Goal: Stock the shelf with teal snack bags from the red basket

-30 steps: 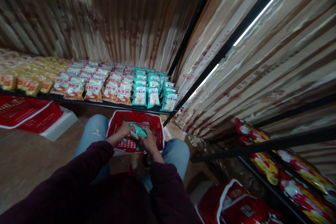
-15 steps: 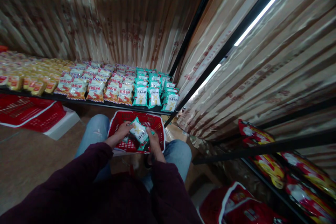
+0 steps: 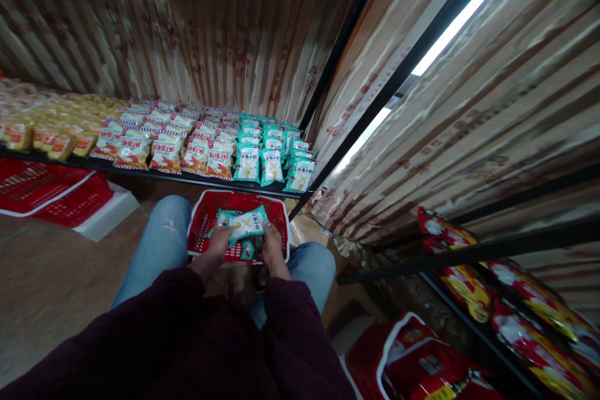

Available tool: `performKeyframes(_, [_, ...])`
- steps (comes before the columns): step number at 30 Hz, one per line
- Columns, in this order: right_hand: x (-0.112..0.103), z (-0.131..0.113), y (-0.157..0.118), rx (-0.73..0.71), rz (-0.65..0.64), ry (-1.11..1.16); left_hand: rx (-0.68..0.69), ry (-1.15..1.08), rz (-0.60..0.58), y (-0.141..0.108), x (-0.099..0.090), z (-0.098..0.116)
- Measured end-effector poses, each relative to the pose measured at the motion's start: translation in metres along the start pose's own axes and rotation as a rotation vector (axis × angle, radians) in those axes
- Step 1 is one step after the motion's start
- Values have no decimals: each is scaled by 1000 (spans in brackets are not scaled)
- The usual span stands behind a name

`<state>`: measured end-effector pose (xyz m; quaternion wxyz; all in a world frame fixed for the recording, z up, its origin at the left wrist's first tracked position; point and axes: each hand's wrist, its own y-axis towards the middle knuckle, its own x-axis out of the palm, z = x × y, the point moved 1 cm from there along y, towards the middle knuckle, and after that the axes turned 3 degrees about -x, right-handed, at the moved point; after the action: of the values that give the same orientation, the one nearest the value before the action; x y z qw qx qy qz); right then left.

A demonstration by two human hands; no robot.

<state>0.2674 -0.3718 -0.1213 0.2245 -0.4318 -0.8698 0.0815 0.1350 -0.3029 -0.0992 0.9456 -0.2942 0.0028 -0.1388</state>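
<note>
Between my knees is a red plastic basket (image 3: 199,215) with a white rim. Over it, a green-and-white snack bag (image 3: 246,224) is held sideways, its printed face up. My left hand (image 3: 219,242) grips the bag's left end, and my right hand (image 3: 273,242) pinches its right end. Other green snack packaging (image 3: 247,250) shows lower in the basket, partly covered by the held bag. Just beyond the basket, matching green snack bags (image 3: 272,162) stand in rows at the right end of a low black shelf.
Orange-and-white snack bags (image 3: 167,151) and yellow packs (image 3: 60,144) fill the shelf to the left. A dark metal post (image 3: 347,144) rises at its right end. Another red basket (image 3: 51,190) lies at left. Red-and-yellow bags (image 3: 464,287) sit on a rack at right, near a red bag (image 3: 422,362).
The snack bag has turned from a steep tilt to nearly level, its lettering now at the right end. Both hands have stayed on it. The view has shifted slightly.
</note>
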Motion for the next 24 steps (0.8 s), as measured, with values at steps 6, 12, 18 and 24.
performKeyframes(6, [-7,-4,2,-22,44,-20,-113,-157,-76,-22,11,-10])
performKeyframes(12, [0,-1,-12,86,-133,-11,-160,-244,-87,-26,12,-10])
performKeyframes(18, [9,2,-17,106,-209,12,-190,-231,-91,-27,11,-7])
performKeyframes(24, [11,1,-16,91,-250,54,-160,-196,-26,-24,8,-6])
